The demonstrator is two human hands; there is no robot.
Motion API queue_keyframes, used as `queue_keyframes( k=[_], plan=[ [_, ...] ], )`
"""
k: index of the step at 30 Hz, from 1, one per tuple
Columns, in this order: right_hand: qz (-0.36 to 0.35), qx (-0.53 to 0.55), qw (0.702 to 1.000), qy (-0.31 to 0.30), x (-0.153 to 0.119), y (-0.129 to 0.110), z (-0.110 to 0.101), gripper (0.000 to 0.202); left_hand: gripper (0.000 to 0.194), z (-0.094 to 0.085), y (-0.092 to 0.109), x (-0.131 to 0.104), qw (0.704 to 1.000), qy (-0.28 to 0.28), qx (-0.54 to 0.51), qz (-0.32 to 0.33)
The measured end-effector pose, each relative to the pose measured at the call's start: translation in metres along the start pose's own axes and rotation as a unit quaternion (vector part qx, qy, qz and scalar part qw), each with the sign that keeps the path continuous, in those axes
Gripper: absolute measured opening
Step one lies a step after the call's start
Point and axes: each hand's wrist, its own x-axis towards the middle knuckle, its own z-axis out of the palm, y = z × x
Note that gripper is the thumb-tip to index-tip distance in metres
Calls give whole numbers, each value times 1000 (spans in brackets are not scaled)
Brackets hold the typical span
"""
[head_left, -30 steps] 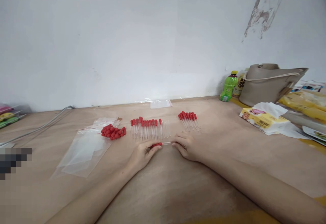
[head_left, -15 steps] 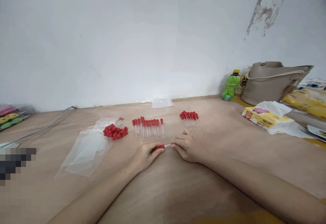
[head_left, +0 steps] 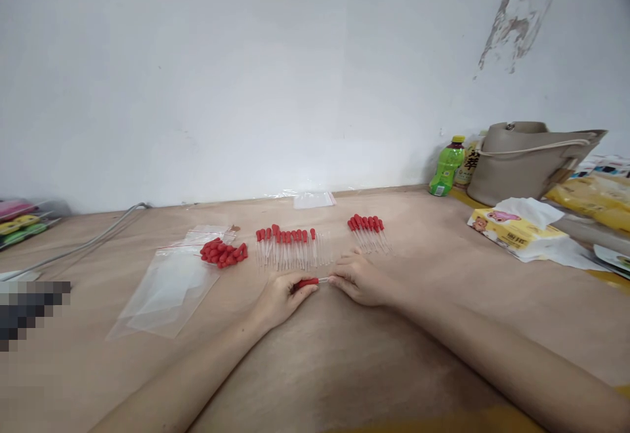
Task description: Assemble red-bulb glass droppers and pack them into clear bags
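My left hand (head_left: pixel 285 295) is closed on a red rubber bulb (head_left: pixel 308 282). A clear glass tube (head_left: pixel 323 280) runs from the bulb to my right hand (head_left: pixel 358 279), whose fingers pinch its other end. Behind my hands lies a row of droppers with red bulbs (head_left: pixel 290 237), and several bare tubes (head_left: pixel 323 249) lie at its right end. A smaller group of red-topped droppers (head_left: pixel 365 224) is beyond my right hand. Loose red bulbs (head_left: pixel 222 253) are heaped at the left on clear plastic bags (head_left: pixel 170 288).
A small clear bag (head_left: pixel 314 201) lies near the wall. At the right stand a green bottle (head_left: pixel 447 167), a grey bag (head_left: pixel 516 164) and a yellow tissue pack (head_left: pixel 516 233). A grey cable (head_left: pixel 93 239) and colourful packets (head_left: pixel 20 224) are at the left.
My right hand has shifted slightly left and its fingers sit a little closer to the bulb. My left hand keeps its hold on the bulb.
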Motion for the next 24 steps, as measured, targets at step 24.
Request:
queue_keyframes(
  k=[24],
  plan=[
    [433,-18,883,178,-25,116,-15,29,16,3,-10,1,999,-4,54,3]
  ],
)
